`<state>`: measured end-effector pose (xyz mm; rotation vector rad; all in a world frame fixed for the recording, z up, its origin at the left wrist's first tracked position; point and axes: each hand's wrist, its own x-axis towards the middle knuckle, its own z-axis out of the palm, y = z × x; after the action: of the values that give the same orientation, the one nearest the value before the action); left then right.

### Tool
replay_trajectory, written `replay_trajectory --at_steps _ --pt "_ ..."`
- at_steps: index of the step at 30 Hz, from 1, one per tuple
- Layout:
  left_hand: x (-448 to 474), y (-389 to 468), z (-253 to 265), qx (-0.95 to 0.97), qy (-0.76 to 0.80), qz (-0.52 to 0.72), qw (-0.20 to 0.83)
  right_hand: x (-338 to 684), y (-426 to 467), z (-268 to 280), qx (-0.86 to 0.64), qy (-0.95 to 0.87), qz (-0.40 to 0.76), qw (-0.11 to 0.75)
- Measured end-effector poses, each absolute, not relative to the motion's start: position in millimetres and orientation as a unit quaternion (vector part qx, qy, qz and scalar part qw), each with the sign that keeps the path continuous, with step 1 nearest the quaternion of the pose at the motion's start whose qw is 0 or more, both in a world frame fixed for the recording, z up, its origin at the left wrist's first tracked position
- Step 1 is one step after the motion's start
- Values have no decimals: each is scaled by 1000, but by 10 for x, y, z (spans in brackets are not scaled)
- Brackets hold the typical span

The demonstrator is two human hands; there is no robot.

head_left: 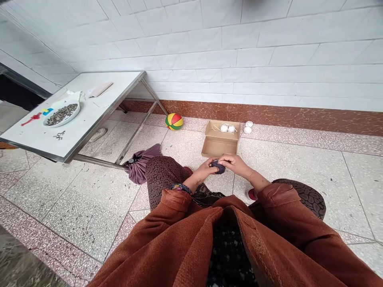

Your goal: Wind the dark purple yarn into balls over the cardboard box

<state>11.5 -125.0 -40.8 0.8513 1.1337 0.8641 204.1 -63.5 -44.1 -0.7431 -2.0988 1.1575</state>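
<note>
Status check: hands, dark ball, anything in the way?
Left hand holding dark ball. Right hand at its upper edge. Open cardboard box beyond; no obstruction visible at hands.

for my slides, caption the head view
Left hand holding a dark ball, right hand at its top, cardboard box beyond.

You wore a rust-brown jacket (167, 235) over a dark, speckled top (230, 255). Your brown trousers (164, 175) had black-outlined patches; a beaded bracelet (181, 187) showed on your left.
</note>
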Motion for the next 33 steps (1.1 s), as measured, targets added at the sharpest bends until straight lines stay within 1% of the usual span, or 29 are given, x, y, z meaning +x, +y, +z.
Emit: replay_trajectory --at_steps 4,6,9,13,16,19,23,26,28,31,33 --pt "137 -1280 -288 367 427 382 732 2062 -550 -585 -347 -762 431 336" --pt "132 -1274 -228 342 383 392 763 2062 -531 -662 -368 -750 443 325" --pt "98 -1240 -190 300 349 417 784 2052 -540 -749 -381 -762 439 283" --pt "18 -1191 -252 233 384 449 772 2049 -591 -784 -335 -816 404 243" --pt "-20 -1177 -314 193 440 437 760 2065 -620 -765 -300 -844 383 227" --pt "-9 -1174 -334 172 481 439 739 2075 -637 -729 -274 -864 365 213" --pt "61 -1182 -321 161 496 469 713 2070 -682 -645 -229 -880 359 210" --pt "111 -1196 -326 191 501 482 693 2066 -726 -548 -194 -877 382 220" --pt "129 -1208 -339 239 524 479 662 2071 -738 -478 -192 -859 411 236" --pt "139 -1236 -356 356 562 431 610 2091 -709 -398 -230 -823 442 274" --pt "150 -1263 -351 421 550 384 611 2108 -669 -374 -265 -803 439 305"
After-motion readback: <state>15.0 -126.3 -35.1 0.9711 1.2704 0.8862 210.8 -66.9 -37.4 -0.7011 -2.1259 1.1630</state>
